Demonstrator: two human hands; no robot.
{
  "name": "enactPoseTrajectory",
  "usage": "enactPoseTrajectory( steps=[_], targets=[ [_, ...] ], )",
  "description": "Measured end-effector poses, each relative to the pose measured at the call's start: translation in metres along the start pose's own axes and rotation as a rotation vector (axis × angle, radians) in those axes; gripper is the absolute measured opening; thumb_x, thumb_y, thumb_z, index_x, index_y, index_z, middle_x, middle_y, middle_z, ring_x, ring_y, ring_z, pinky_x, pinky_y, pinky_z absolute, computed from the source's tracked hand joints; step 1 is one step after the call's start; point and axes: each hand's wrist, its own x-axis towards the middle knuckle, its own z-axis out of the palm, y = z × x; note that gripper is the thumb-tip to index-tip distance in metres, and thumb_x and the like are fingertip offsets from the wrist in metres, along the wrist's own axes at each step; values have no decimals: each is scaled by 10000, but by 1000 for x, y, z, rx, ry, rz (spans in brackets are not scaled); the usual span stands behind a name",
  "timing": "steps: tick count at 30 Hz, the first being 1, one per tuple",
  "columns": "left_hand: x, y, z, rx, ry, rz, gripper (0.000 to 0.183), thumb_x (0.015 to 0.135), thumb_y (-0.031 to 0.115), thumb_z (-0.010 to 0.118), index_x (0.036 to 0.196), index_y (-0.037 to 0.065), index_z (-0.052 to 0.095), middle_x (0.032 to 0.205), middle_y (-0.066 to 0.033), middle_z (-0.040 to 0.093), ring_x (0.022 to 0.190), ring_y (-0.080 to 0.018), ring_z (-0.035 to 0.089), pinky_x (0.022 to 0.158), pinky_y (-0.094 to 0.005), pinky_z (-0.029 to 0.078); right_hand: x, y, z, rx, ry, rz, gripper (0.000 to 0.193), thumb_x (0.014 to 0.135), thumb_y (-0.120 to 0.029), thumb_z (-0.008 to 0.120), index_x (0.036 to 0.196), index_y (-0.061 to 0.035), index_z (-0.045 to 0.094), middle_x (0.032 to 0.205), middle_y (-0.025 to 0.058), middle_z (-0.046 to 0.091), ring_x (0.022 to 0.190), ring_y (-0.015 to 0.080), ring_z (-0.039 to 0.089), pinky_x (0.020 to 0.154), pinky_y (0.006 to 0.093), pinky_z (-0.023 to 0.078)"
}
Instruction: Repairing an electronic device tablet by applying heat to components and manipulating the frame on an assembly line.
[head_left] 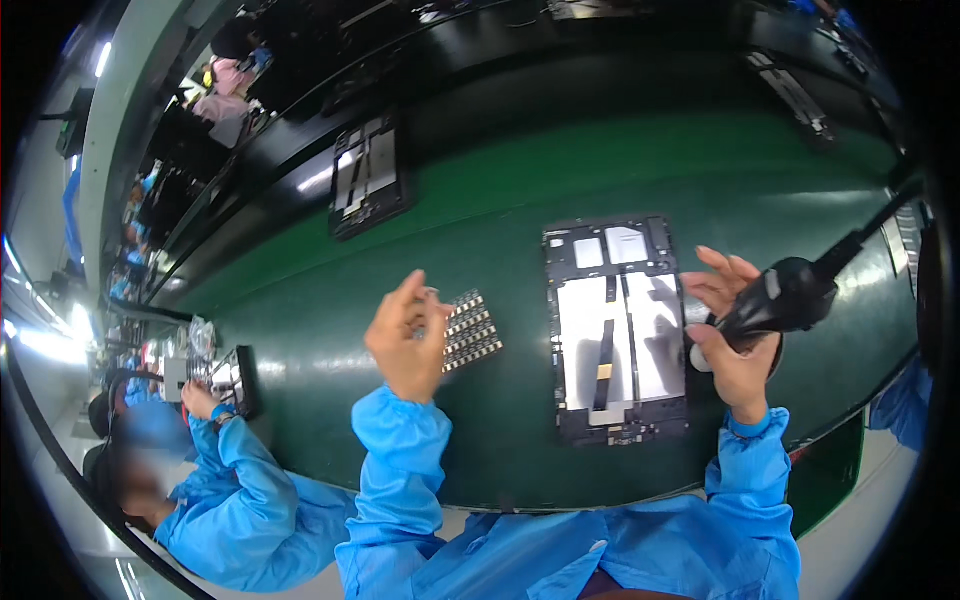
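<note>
My left hand (pixel 406 345) is raised beside a sheet of small pale, rectangular pieces in rows (pixel 471 331). Its thumb and fingers are curled together; whatever is between them is too small to make out. Before me on the bench lies an opened tablet-like device (pixel 618 335), with a black frame, silvery panels and dark ribbon cables. My right hand (pixel 742 375) hovers at its right side, with thumb and fingers apart. A black, rounded device on a stalk (pixel 790 296) hangs over that hand and hides part of its palm. I see nothing held in it.
A second opened device (pixel 367 178) rests at the far left on a dark raised strip. Long narrow parts (pixel 790 95) lie at the back right. To the left a co-worker in a blue sleeve (pixel 245 470) works at the same green bench (pixel 480 420).
</note>
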Motion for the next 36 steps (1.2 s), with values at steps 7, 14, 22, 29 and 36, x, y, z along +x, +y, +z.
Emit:
enactPoseTrajectory(
  steps=[7, 14, 22, 29, 36],
  targets=[
    [-30, 26, 66, 127, -248, 339, 139, 764, -55, 621, 899, -26, 638, 868, -139, 631, 824, -237, 632, 709, -308, 501, 15, -35, -13, 81, 73, 28, 682, 716, 74, 684, 1297, 51, 327, 770, 117, 624, 675, 180, 628, 583, 268, 517],
    [-42, 14, 103, -247, -185, 122, 114, 820, -72, 555, 925, -64, 600, 986, -147, 607, 1056, -295, 533, 870, -352, 442, 43, -38, -65, -189, 233, -216, 399, 764, 15, 653, 1105, 33, 445, 642, 62, 552, 489, 143, 542, 472, 267, 460],
    [-60, 26, 124, -184, -256, 211, 113, 788, 12, 638, 898, -13, 624, 869, -104, 637, 1001, -275, 570, 1008, -488, 300, 43, -18, -72, -230, 289, -243, 329, 755, 16, 677, 1032, 20, 498, 654, 57, 574, 493, 131, 557, 469, 248, 458],
    [-53, 25, 110, -116, -265, 283, 92, 772, -49, 640, 858, -26, 614, 892, -112, 599, 934, -235, 553, 848, -341, 440, 51, -13, -68, -336, 272, -232, 305, 758, -25, 697, 1001, 24, 520, 606, 42, 574, 488, 117, 564, 487, 223, 452],
    [-45, 24, 92, -188, -246, 186, 84, 805, -46, 621, 887, -28, 612, 923, -85, 585, 841, -137, 561, 743, -235, 468, 49, -8, -71, -433, 254, -223, 279, 752, -33, 707, 970, 15, 538, 591, 35, 576, 475, 107, 559, 484, 209, 434]
  ],
)
